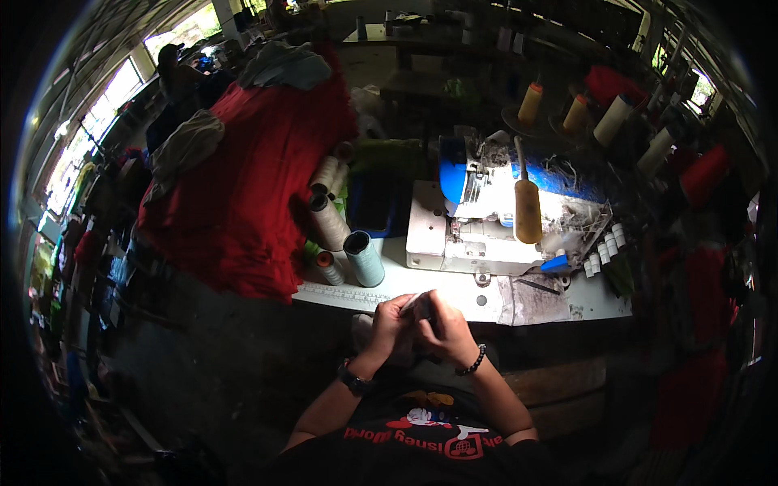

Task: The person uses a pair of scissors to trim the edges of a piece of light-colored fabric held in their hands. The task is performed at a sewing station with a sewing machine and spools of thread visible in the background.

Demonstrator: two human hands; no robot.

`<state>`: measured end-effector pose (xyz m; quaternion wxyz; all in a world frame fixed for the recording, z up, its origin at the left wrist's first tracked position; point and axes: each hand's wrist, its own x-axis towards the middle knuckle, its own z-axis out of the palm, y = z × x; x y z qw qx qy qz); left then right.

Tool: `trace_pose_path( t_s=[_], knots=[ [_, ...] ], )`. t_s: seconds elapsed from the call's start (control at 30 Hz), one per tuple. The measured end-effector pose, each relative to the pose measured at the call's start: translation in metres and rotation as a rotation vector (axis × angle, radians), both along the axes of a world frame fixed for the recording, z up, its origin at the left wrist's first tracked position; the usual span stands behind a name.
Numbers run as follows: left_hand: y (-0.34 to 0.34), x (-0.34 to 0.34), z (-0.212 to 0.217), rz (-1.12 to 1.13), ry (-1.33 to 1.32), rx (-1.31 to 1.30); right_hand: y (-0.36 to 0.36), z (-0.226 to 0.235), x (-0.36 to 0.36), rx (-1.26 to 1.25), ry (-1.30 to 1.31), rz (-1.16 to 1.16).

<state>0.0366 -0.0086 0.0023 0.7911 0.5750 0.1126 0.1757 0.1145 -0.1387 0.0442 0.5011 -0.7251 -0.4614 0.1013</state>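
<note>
Close together at the table's front edge, my left hand (pixel 390 324) and my right hand (pixel 447 328) both have their fingers pinched. Between the fingertips shows a small pale piece, too small and too shaded to name. A watch is on my left wrist and a dark beaded bracelet on my right. Just beyond the hands stands a white and blue sewing machine (pixel 427 231), with lint and loose threads heaped on its right side. A yellow-handled tool (pixel 527 212) rests upright against it. Left of the machine is a pale blue thread cone (pixel 365 261).
White thread cones (pixel 328 223) stand beside a big pile of red fabric (pixel 235 190) at the left. A measuring scale (pixel 344 293) runs along the table edge. On a stained cloth (pixel 527 306) lies a thin dark tool (pixel 536 286). Orange thread cones (pixel 531 104) stand behind the machine.
</note>
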Motion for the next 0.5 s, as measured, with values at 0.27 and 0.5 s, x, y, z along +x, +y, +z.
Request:
trace_pose_path(
  t_s=[0.27, 0.5],
  knots=[
    [0.025, -0.020, 0.011, 0.129, 0.113, 0.139, -0.054, -0.056, 0.076, -0.214, -0.286, -0.414],
    [0.004, -0.007, 0.005, 0.012, 0.047, -0.118, -0.022, -0.031, 0.033, -0.056, 0.717, -0.026]
  ],
)
